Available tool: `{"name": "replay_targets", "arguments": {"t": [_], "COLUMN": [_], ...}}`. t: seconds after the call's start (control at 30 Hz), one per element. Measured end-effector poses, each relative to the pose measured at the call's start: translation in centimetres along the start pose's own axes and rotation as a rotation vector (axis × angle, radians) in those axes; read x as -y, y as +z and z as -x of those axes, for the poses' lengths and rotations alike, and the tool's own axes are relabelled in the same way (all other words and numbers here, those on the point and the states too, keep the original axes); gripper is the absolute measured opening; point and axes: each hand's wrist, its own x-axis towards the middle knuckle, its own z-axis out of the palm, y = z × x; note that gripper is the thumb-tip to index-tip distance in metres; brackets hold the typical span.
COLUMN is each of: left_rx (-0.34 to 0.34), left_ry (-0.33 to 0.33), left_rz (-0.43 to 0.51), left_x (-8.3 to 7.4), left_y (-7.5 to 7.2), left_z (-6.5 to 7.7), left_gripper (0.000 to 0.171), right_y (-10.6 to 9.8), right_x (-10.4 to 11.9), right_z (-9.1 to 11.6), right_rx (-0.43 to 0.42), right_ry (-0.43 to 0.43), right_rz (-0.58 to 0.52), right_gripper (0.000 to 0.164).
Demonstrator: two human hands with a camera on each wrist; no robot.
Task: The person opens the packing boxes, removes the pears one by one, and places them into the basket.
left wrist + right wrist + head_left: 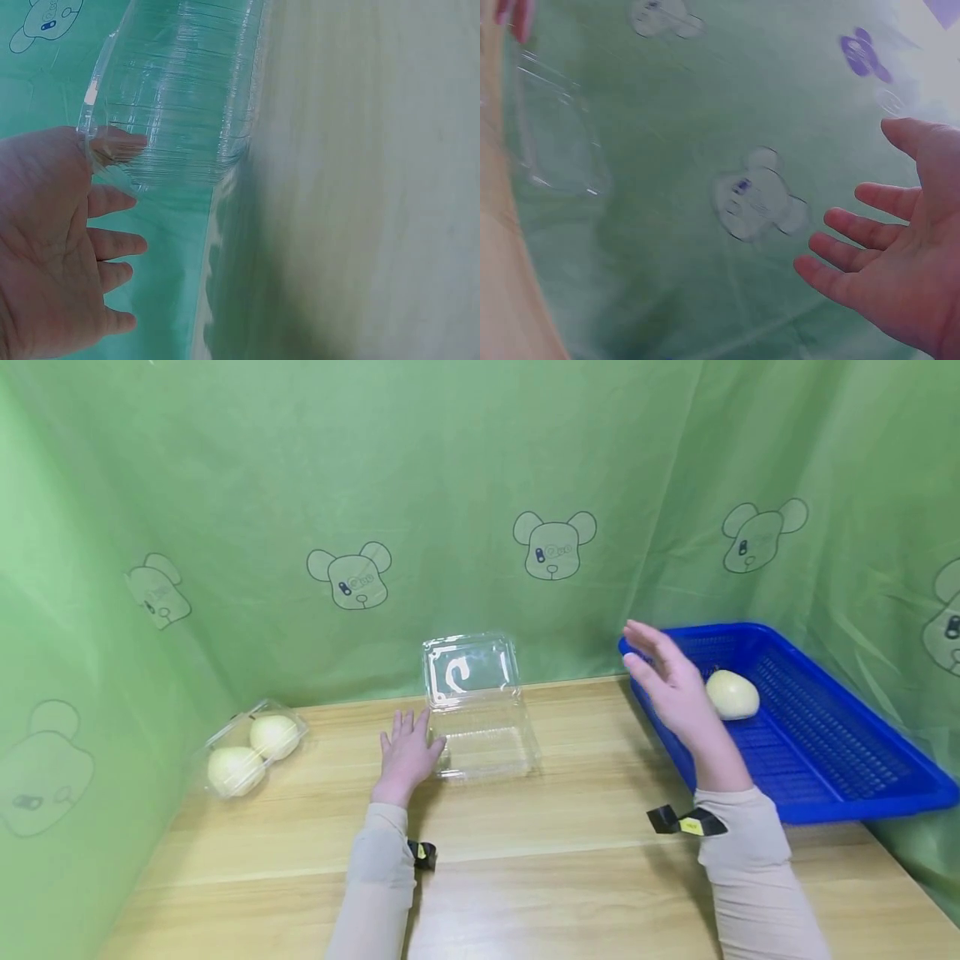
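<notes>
Transparent plastic clamshell box [486, 747], lid raised, sits near back edge of wooden worktop [555, 893]. Left hand [408, 753] at its left side, fingers spread, thumb at wall. Right hand [678, 697] raised near blue plastic basket [862, 810], right edge; fingers extended.

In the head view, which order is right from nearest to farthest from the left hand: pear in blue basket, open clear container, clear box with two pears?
1. Open clear container, beside the left hand
2. Clear box with two pears, on the left
3. Pear in the blue basket, far right
</notes>
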Motion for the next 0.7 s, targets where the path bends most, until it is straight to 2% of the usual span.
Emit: {"name": "replay_targets", "arguments": {"t": [0.17,0.4,0.53,0.7], "left_rx": [0.003,0.004,0.005,0.005], "left_ry": [0.009,0.029,0.035,0.037], "left_rz": [0.008,0.032,0.044,0.064], "left_x": [0.0,0.3,0.5,0.7], "left_y": [0.0,0.5,0.8,1.0], "left_z": [0.1,-0.1,-0.3,-0.4], "left_gripper": [0.067,0.067,0.067,0.065], "right_y": [3.0,6.6,8.0,9.7], "right_x": [-1.0,-3.5,-4.8,-5.5], "right_z": [-0.1,0.1,0.5,1.1], "right_rx": [0.108,0.221,0.277,0.398], "right_ry": [0.041,0.166,0.209,0.221], "right_rz": [0.012,0.036,0.085,0.186], "right_gripper": [0.053,0.066,0.070,0.077]}}
